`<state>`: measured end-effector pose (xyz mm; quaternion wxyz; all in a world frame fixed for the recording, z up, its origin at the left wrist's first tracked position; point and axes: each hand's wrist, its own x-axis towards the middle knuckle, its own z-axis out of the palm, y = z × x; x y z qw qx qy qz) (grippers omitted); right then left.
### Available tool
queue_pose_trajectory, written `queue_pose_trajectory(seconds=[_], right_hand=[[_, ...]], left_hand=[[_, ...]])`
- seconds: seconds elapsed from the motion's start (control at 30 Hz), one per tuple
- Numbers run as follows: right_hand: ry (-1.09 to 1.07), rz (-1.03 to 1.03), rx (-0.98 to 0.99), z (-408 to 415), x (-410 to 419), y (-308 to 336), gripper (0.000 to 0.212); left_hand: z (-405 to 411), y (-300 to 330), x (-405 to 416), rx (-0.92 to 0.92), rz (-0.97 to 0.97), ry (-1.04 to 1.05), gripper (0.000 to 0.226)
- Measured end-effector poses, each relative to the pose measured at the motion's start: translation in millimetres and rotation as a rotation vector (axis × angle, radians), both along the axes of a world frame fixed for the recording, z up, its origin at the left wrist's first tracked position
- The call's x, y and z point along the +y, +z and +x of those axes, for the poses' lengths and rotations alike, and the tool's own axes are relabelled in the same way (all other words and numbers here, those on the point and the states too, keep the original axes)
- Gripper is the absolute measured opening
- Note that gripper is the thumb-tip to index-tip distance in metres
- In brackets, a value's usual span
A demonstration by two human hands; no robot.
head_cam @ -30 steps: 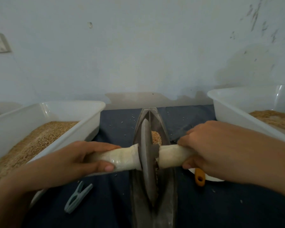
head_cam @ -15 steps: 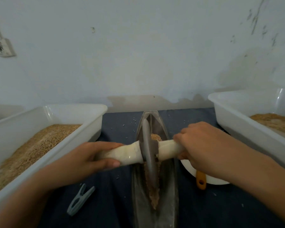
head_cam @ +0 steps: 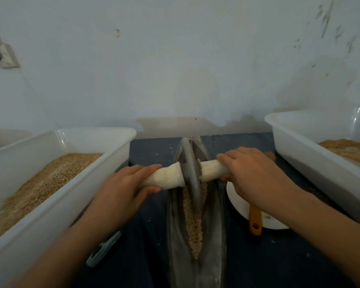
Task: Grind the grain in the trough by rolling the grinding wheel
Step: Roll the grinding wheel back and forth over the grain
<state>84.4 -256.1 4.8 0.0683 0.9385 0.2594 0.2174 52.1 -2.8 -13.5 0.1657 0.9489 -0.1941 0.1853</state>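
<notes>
Grinding wheel (head_cam: 190, 173): dull grey metal disc, thin-edged, standing upright in the far half of the trough (head_cam: 175, 235); pale cloth-wrapped handle (head_cam: 164, 178) runs through its centre to both sides. Trough: narrow, boat-shaped, grey metal, lying lengthwise on the dark blue table (head_cam: 268, 262). Grain (head_cam: 194, 225): tan, coarse strip along the trough's groove, on the near side of the wheel. Left hand (head_cam: 121, 188): fingers and thumb curled round the left handle end. Right hand (head_cam: 252, 173): wrapped over the right end. Left tub (head_cam: 50, 206) and right tub (head_cam: 312, 154): white plastic, each holding tan grain. White plate (head_cam: 239, 204) with orange-handled utensil (head_cam: 255, 222); grey clothes peg (head_cam: 103, 249).
</notes>
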Motion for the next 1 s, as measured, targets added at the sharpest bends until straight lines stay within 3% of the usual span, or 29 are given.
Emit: queue_pose_trajectory(seconds=[0.07,0.2,0.33,0.43,0.53,0.7,0.8,0.9,1.0], right_hand=[[0.010,-0.024,0.024,-1.3,-0.5,2.9,0.032],[0.061,-0.150,0.093,-20.3,1.1,17.3,0.022],[0.110,-0.142,0.157,-44.9,-2.9,31.1,0.021],[0.108,-0.127,0.148,-41.3,-1.3,29.6,0.020],[0.047,-0.075,0.085,-20.0,2.2,17.9,0.023],[-0.002,0.023,0.023,0.2,-1.6,2.2,0.038],[0.023,-0.037,0.064,-4.9,-1.4,8.3,0.032],[0.055,-0.159,0.135,-18.0,-0.6,20.4,0.024],[0.075,-0.149,0.235,-37.4,-4.0,33.6,0.028]], left_hand=[[0.4,4.0,3.1,0.042,-0.023,-0.033,0.046],[-8.7,20.7,21.6,0.383,-0.158,-0.187,0.038],[-18.2,32.0,35.9,0.592,-0.154,-0.330,0.049],[-17.1,29.3,31.2,0.521,-0.117,-0.259,0.046],[-8.9,16.4,16.6,0.280,-0.098,-0.092,0.036],[0.8,-1.6,-0.5,-0.079,0.046,0.014,0.050],[-0.7,4.6,5.3,0.009,-0.010,-0.037,0.048],[-6.1,15.8,17.0,0.263,-0.135,-0.138,0.044],[-15.8,28.2,27.9,0.484,-0.170,-0.285,0.046]])
